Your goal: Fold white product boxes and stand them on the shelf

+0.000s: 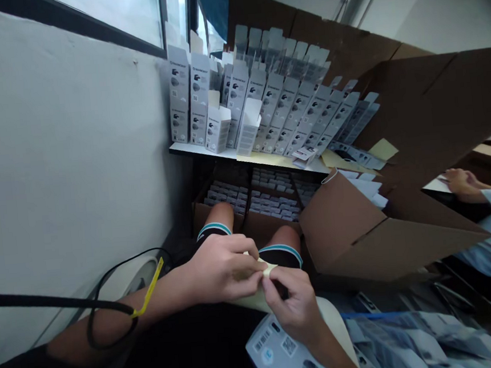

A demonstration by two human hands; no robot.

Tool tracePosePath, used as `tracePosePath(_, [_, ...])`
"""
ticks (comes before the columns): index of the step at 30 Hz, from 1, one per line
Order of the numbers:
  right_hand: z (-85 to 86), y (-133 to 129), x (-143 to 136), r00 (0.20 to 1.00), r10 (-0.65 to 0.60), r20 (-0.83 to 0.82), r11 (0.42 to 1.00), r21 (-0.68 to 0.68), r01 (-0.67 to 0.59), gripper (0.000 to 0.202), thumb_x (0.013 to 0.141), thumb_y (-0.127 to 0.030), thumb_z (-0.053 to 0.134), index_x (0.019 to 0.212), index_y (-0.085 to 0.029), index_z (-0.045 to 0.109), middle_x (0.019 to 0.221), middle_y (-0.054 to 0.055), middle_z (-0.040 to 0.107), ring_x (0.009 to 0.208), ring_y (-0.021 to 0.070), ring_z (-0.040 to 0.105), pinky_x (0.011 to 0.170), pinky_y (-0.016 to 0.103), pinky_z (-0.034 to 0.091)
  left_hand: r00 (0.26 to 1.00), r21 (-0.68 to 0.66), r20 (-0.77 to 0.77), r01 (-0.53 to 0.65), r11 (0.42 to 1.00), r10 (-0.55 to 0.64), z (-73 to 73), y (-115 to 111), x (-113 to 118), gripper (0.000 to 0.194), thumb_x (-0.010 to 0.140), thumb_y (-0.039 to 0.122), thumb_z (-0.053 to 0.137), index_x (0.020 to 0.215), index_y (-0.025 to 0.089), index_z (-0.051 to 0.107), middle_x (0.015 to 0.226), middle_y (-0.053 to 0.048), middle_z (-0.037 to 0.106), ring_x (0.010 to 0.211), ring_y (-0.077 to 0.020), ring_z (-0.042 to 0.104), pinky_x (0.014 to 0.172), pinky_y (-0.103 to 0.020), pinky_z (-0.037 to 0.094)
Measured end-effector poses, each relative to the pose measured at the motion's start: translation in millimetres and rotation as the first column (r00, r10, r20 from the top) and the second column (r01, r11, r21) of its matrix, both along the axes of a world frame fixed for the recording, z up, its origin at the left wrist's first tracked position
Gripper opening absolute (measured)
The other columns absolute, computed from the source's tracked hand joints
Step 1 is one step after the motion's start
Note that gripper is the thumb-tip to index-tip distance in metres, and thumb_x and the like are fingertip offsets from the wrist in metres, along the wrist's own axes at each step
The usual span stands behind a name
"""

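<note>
Over my lap, my left hand [231, 265] and my right hand [292, 300] meet, each pinching a pale yellow sheet [269, 268] at its edge. The sheet looks like paper or a sticker backing; most of it is covered by my fingers. Just below my right hand lies a white printed box [271, 348] with a barcode, a QR code and a round blue mark. My right forearm passes over part of that box.
Rows of white printed boxes [273, 107] stand on a shelf [208, 148] ahead. Beneath it are cartons with small boxes [273, 201]. An open cardboard carton [343, 221] is to the right, with another person's hands [464, 185] beyond. A black cable [53, 300] hangs at left.
</note>
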State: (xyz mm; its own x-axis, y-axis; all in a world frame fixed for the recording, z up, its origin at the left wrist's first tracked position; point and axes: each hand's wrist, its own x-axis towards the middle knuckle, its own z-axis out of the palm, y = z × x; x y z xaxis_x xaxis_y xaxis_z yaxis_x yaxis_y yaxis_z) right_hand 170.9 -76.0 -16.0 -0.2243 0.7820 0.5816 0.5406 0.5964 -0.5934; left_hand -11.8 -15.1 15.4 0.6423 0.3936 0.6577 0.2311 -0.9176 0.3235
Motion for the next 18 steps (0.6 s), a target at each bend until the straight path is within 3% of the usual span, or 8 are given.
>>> tracePosePath(6, [-2.7, 0.2, 2.4, 0.999, -0.029, 0.02, 1.0, 0.01, 0.029, 0.032, 0.089, -0.018, 0.052, 0.058, -0.02, 0.045, 0.053, -0.005, 0.037, 0.047, 0.0096, 0.037, 0.048, 0.026, 0.029, 0.999, -0.072, 0.042, 0.009, 0.997, -0.006, 0.5, 2.9, 1.3, 0.017, 0.083, 0.021, 0.061, 0.079, 0.016, 0.077, 0.076, -0.005, 0.074, 0.065, -0.0148, 0.068, 0.058, -0.025, 0.054])
tracePosePath(12, [-3.3, 1.3, 4.6, 1.0, -0.019, 0.015, 1.0, -0.021, 0.019, 0.028, 0.09, -0.02, 0.052, 0.061, -0.02, 0.052, 0.053, -0.004, 0.042, 0.048, 0.0097, 0.039, 0.049, 0.025, 0.03, 0.999, -0.134, 0.045, 0.023, 0.991, -0.017, 3.5, 1.4, 0.3, 0.019, 0.088, 0.023, 0.058, 0.089, 0.017, 0.076, 0.08, -0.007, 0.072, 0.068, -0.0144, 0.066, 0.061, -0.026, 0.054])
tracePosePath(18, [-2.8, 1.4, 6.2, 0.999, 0.009, 0.042, 1.0, -0.006, -0.009, 0.025, 0.089, -0.018, 0.053, 0.064, -0.019, 0.055, 0.054, -0.004, 0.042, 0.049, 0.0099, 0.04, 0.05, 0.025, 0.031, 0.997, -0.167, 0.069, 0.053, 0.985, -0.042, 5.3, 1.9, -0.7, 0.021, 0.083, 0.035, 0.07, 0.09, 0.016, 0.075, 0.082, -0.007, 0.072, 0.071, -0.0147, 0.066, 0.063, -0.025, 0.054])
